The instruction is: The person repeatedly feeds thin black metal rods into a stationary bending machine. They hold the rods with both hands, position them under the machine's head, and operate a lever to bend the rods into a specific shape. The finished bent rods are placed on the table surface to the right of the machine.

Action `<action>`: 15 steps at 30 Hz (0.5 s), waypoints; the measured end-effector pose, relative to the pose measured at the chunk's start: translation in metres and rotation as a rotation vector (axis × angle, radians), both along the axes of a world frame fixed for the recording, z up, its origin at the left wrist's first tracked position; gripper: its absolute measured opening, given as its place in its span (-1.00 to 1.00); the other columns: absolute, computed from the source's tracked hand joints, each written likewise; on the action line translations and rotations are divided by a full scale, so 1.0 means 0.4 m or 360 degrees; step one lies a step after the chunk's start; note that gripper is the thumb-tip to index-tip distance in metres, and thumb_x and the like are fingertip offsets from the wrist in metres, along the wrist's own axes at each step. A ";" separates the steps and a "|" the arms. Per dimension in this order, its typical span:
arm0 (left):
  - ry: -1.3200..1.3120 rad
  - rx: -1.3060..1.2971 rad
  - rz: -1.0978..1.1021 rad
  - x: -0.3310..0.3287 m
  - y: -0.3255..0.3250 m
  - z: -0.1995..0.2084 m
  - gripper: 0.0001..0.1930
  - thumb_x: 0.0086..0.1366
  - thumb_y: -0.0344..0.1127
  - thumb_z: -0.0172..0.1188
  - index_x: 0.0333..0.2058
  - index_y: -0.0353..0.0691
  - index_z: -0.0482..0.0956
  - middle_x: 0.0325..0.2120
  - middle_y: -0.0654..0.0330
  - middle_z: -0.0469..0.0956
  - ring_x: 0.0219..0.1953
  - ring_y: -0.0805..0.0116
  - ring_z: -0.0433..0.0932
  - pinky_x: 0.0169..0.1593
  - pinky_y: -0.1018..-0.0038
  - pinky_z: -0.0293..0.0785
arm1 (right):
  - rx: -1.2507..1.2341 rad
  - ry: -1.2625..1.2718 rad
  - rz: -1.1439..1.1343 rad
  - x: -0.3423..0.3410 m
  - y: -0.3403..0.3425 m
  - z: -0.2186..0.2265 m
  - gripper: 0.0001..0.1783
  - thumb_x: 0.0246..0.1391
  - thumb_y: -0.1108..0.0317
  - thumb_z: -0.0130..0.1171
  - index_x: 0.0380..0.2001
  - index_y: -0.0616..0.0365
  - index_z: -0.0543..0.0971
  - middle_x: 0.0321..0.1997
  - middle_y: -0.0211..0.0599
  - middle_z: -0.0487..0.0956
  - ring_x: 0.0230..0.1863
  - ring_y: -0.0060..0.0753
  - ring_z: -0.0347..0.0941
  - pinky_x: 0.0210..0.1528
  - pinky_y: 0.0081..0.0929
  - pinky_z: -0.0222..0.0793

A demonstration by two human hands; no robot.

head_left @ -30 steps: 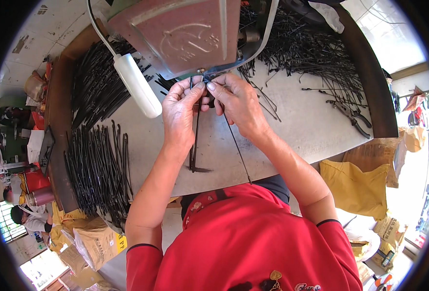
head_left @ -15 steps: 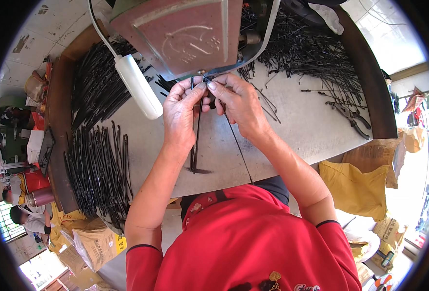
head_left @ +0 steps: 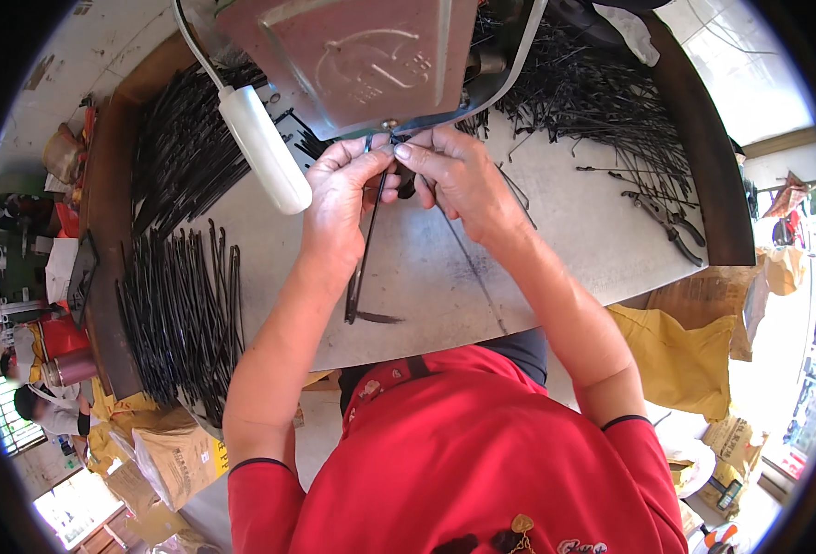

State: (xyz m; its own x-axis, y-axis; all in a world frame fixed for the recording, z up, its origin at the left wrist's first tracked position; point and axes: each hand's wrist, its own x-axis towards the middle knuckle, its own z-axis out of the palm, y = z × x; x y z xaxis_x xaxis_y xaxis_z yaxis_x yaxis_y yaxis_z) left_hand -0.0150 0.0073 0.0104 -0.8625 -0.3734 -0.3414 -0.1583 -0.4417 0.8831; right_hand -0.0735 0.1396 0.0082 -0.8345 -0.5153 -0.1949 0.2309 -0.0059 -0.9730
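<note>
Nearest, the thin black rod (head_left: 364, 268) is hanging over the table (head_left: 426, 277). Both the left hand (head_left: 343, 194) and right hand (head_left: 454, 171) are pinching its top, seemingly feeding it under the machine (head_left: 362, 55); keeping it straight is helping.

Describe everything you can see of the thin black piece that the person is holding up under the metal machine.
The thin black piece is a long, narrow, dark strip, seemingly wire or metal. It hangs nearly upright over the grey table. The left hand pinches its top end and the right hand meets it there, just under the metal machine. Its lower end reaches near the table, where a dark shadow shows.
</note>
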 end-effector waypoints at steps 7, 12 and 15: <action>0.0089 -0.0185 -0.0003 0.038 0.010 -0.045 -0.83 0.17 -0.39 0.23 -0.32 -0.28 0.43 -0.51 0.20 0.53 -0.50 0.50 0.50 -0.39 0.60 0.41 | 0.0148 -0.0114 0.0131 0.019 0.033 0.022 -0.62 0.15 0.14 0.12 -0.27 0.33 0.52 -0.66 -0.38 0.47 -0.76 -0.67 0.26 -0.78 -0.69 0.06; 0.0213 -0.0101 -0.0068 0.063 0.040 -0.048 -0.76 0.22 -0.30 0.25 -0.31 -0.23 0.35 -0.50 0.17 0.57 -0.52 0.49 0.53 -0.43 0.63 0.40 | -0.0164 -0.0260 0.0011 0.053 0.049 0.000 -0.75 0.21 0.28 0.07 -0.22 0.28 0.51 -0.56 -0.39 0.50 -0.69 -0.70 0.29 -0.78 -0.71 0.03; 0.0172 -0.0091 -0.0109 0.056 0.036 -0.038 -0.75 0.20 -0.31 0.26 -0.33 -0.22 0.33 -0.52 0.17 0.57 -0.53 0.47 0.55 -0.45 0.64 0.41 | -0.0213 -0.0295 0.0048 0.050 0.054 -0.006 -0.77 0.22 0.29 0.06 -0.23 0.27 0.51 -0.53 -0.40 0.51 -0.69 -0.70 0.28 -0.77 -0.71 0.04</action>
State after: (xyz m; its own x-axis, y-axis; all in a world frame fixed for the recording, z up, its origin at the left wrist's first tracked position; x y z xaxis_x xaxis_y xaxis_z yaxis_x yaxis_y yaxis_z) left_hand 0.0075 0.0215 -0.0048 -0.9173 -0.3287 -0.2247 -0.0887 -0.3815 0.9201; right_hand -0.0535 0.1612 0.0058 -0.7746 -0.5711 -0.2717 0.4077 -0.1225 -0.9049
